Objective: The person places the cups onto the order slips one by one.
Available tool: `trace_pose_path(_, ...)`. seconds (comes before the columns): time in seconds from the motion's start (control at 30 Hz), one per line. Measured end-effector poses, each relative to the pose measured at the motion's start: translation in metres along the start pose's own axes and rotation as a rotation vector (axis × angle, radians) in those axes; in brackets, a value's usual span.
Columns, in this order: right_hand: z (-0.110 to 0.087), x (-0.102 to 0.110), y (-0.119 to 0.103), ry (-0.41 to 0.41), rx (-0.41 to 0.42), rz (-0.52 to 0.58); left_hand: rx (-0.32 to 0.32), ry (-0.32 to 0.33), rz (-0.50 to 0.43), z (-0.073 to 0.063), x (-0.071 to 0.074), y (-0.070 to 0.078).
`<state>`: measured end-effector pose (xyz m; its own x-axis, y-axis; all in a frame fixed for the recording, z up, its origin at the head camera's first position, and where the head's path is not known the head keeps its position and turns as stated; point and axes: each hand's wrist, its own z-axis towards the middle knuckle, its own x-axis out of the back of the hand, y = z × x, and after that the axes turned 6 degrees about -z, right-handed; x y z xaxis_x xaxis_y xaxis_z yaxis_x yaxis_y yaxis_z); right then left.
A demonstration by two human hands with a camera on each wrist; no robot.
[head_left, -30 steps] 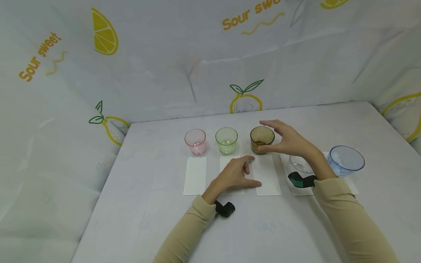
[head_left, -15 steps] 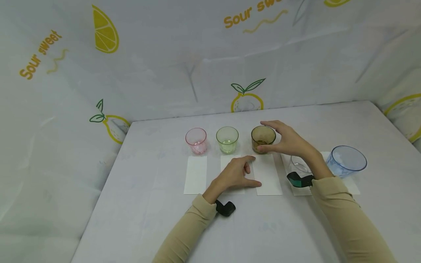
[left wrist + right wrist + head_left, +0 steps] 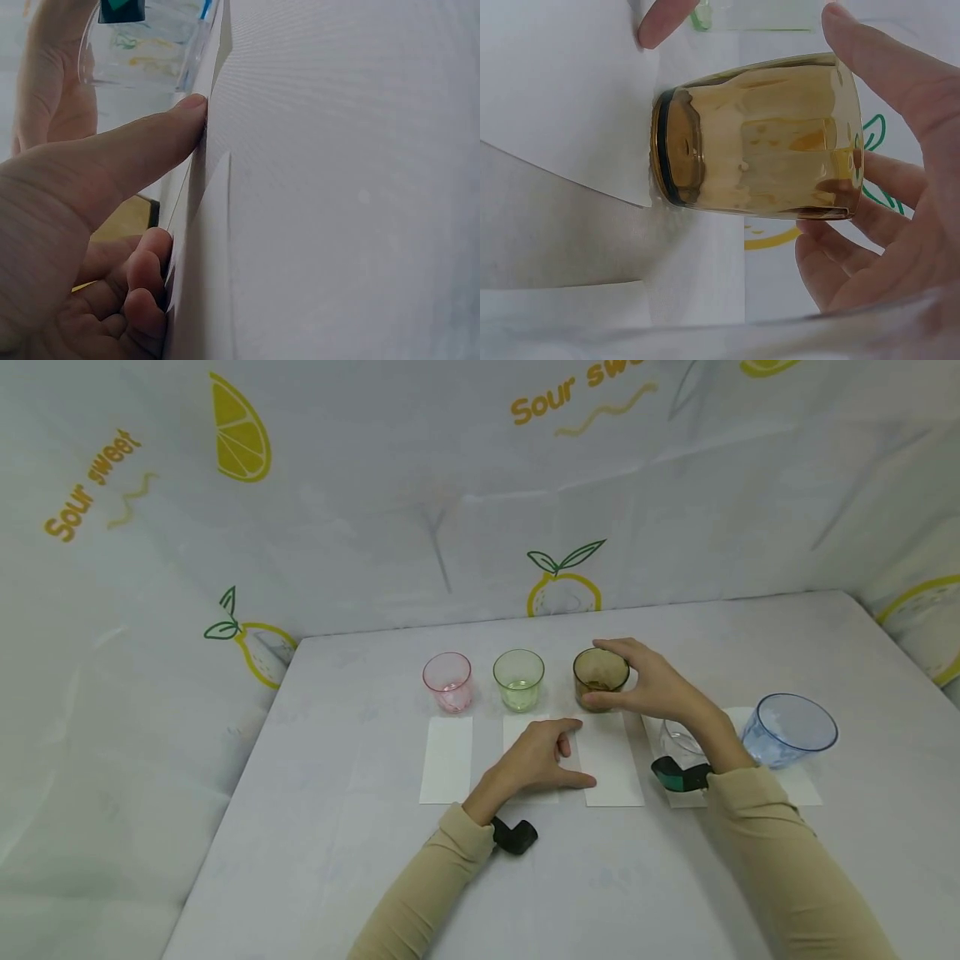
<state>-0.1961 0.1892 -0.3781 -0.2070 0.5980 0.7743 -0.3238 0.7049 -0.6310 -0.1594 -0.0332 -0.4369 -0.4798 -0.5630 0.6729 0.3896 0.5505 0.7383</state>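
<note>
In the head view, my right hand (image 3: pixel 651 681) reaches round an amber glass (image 3: pixel 600 679), thumb in front and forefinger behind its rim. The right wrist view shows the thumb (image 3: pixel 889 56) spread away from the rim of the glass (image 3: pixel 757 139), fingers curving behind. My left hand (image 3: pixel 534 756) lies low over the table; its thumb and forefinger tips touch the long edge of a white paper strip (image 3: pixel 613 768), the other fingers curled under. A second strip (image 3: pixel 513 727) is partly hidden beneath that hand. Up close, the left thumb (image 3: pixel 161 127) rests at the paper's edge.
Pink (image 3: pixel 447 683) and green (image 3: pixel 519 681) glasses stand left of the amber one; a paper strip (image 3: pixel 447 764) lies before the pink. A clear glass (image 3: pixel 675 742), partly behind my right wrist, and a larger blue glass (image 3: pixel 791 731) stand on paper at right.
My right hand has dipped slightly and its thumb has edged left across the front of the amber glass. The left hand and the glasses stay in place; the head view has shifted a little.
</note>
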Motion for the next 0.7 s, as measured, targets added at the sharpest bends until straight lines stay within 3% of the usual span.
trace_pose_path(0.7, 0.0027, -0.0007, 0.001, -0.041, -0.023, 0.024, 0.015, -0.027, 0.022, 0.0008, 0.0018, 0.001)
